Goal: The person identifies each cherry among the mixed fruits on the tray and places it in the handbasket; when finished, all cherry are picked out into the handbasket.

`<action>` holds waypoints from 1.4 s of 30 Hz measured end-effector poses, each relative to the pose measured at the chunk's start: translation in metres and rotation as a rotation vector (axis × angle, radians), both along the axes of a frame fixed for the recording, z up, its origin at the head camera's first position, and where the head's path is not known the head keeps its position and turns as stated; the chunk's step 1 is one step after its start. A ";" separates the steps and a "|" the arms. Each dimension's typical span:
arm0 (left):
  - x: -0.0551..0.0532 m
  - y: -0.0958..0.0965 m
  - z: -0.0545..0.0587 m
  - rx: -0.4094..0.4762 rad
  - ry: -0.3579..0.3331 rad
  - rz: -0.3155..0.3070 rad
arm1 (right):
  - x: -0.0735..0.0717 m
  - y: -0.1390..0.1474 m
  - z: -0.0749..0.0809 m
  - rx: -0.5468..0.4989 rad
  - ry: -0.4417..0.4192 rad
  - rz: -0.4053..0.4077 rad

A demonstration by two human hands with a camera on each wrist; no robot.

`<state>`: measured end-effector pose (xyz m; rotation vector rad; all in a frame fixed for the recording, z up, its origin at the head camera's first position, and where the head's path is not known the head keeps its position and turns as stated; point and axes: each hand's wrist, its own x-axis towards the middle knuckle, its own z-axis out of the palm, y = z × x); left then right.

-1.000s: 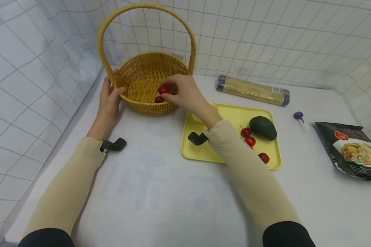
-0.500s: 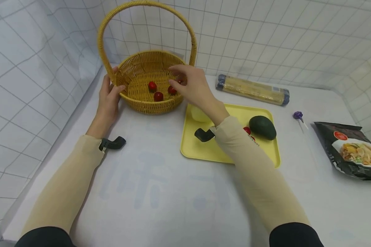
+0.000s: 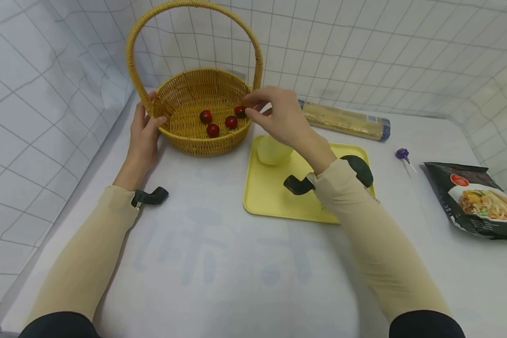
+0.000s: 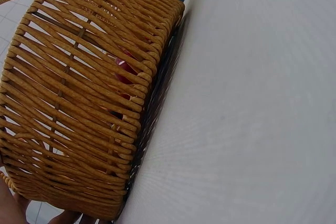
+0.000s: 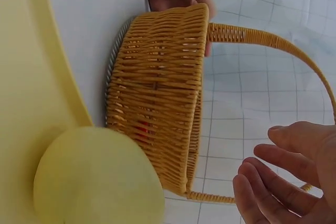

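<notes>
Golden wicker basket (image 3: 204, 146) holds four cherries (image 3: 213, 130); left hand (image 3: 142, 143) clamps fingers on its rim (image 3: 187, 137); right hand (image 3: 283, 116), empty fingers apart, could tip everything by snagging the handle (image 3: 258, 61).

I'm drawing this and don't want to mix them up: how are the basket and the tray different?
The basket is woven, with gaps you can see through; the tray is smooth.
The basket is deep, with a tall arched handle; the tray is low and flat, with no handle showing.
The basket has red cherries in it; the tray carries a dark avocado.
Both sit on the white table.
</notes>
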<state>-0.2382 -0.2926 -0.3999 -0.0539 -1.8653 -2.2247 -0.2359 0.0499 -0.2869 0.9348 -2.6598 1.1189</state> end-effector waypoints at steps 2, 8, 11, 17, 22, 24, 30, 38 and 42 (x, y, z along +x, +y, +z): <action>0.000 0.001 0.000 0.000 0.000 0.004 | 0.003 0.007 0.001 -0.004 -0.003 0.000; -0.001 0.001 0.000 -0.001 -0.012 0.007 | 0.013 0.031 -0.002 -0.021 -0.025 -0.020; 0.000 0.000 0.000 -0.002 -0.013 0.008 | 0.018 0.043 -0.006 -0.022 -0.033 -0.034; 0.001 -0.001 0.001 -0.018 -0.016 0.002 | 0.030 0.068 -0.013 -0.006 -0.067 -0.056; 0.001 0.000 0.002 -0.026 -0.009 0.006 | 0.038 0.091 -0.018 0.002 -0.080 -0.077; 0.001 0.000 0.002 -0.027 -0.005 0.006 | 0.041 0.099 -0.022 0.012 -0.092 -0.087; 0.002 0.000 0.002 0.022 -0.003 0.012 | 0.048 0.126 -0.035 0.005 -0.178 -0.117; 0.002 0.001 0.001 0.002 0.002 -0.007 | 0.069 0.160 -0.045 0.006 -0.223 -0.166; 0.001 0.001 0.000 0.010 -0.002 -0.003 | 0.081 0.166 -0.049 0.015 -0.208 -0.168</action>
